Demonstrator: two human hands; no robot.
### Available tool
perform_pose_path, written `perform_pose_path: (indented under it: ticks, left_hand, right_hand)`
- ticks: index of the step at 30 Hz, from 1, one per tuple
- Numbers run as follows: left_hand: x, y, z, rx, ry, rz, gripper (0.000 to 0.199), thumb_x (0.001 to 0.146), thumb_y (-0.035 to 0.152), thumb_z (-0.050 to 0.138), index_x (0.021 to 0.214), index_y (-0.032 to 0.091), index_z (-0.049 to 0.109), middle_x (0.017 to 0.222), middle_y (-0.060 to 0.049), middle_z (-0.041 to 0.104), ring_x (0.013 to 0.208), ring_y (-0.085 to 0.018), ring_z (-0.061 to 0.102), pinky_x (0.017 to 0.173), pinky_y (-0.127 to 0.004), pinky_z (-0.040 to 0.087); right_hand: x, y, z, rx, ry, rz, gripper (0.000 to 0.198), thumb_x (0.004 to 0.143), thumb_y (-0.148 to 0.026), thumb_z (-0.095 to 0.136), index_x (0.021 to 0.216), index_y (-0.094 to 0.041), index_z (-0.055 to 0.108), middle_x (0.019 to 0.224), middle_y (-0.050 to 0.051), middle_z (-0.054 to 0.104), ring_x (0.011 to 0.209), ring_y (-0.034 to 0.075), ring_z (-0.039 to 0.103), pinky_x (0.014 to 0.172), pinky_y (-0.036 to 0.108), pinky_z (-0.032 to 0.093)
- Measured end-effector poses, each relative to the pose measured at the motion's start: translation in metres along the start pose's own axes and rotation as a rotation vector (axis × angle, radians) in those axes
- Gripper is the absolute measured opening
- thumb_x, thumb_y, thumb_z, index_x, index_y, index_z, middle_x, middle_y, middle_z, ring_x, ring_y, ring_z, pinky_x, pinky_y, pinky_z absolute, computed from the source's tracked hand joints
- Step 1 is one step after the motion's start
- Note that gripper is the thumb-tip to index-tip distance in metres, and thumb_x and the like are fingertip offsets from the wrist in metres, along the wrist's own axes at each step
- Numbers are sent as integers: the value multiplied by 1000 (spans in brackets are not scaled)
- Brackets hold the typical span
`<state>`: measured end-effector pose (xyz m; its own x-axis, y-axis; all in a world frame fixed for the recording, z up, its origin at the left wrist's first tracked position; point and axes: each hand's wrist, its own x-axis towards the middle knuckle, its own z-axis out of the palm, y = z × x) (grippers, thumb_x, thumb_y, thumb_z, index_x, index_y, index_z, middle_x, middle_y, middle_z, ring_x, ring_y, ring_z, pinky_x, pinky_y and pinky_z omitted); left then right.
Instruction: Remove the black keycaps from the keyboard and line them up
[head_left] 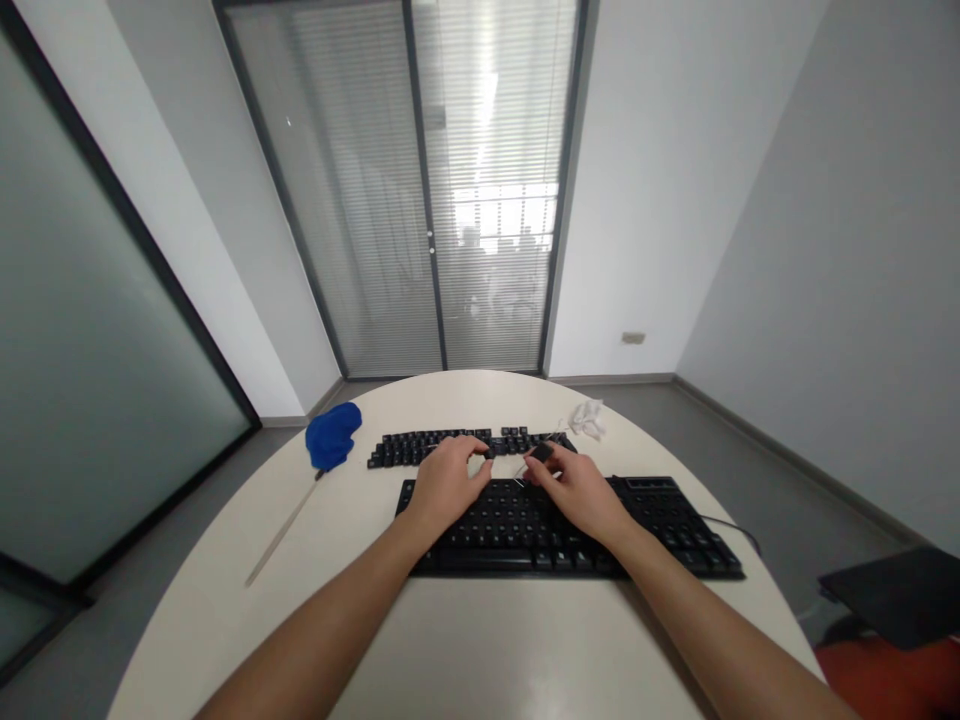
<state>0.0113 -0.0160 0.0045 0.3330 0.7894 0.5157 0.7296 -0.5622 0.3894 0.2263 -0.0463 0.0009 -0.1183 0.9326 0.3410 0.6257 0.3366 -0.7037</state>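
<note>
A black keyboard (480, 560) lies across the round table in front of me. Above its back edge, my left hand (448, 478) is closed, with a small black keycap (490, 454) between thumb and index finger. My right hand (581, 488) grips a keycap puller with a dark handle (541, 453); its thin wire ends point left, near the keyboard's back edge. Behind both hands, several loose black keycaps (405, 449) stand in rows on the table, partly hidden by the fingers.
On the left of the white table (225, 620) lies a blue duster (330, 435) with a long pale stick. Crumpled white tissue (587, 418) sits at the back right. A cable (731, 524) runs off the right edge. A red and black chair (892, 640) stands at lower right.
</note>
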Motion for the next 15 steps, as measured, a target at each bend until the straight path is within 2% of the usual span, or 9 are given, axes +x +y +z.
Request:
perform_pose_path:
  ticks: [6, 9, 15]
  left_hand:
    - [21, -24, -5, 145, -82, 68, 14, 86, 22, 66, 99, 22, 71, 110, -8, 65, 108, -27, 53, 99, -43, 43]
    - [23, -28, 0, 173, -107, 93, 16, 84, 22, 68, 99, 23, 73, 118, -8, 62, 115, -28, 49, 102, -45, 41]
    - [19, -38, 12, 150, -151, 69, 15, 83, 23, 70, 96, 24, 75, 119, -9, 61, 117, -30, 48, 102, -47, 41]
  right_hand:
    - [0, -3, -2, -55, -19, 9, 29, 93, -45, 52, 85, -21, 67, 75, 6, 72, 69, 23, 66, 64, 30, 48]
    - [-1, -8, -3, -75, -27, 10, 30, 92, -46, 53, 83, -21, 67, 73, 5, 72, 67, 23, 65, 63, 30, 47]
    - [-2, -11, -3, -137, -46, 15, 30, 94, -45, 50, 83, -21, 66, 72, 5, 70, 65, 22, 64, 61, 30, 45]
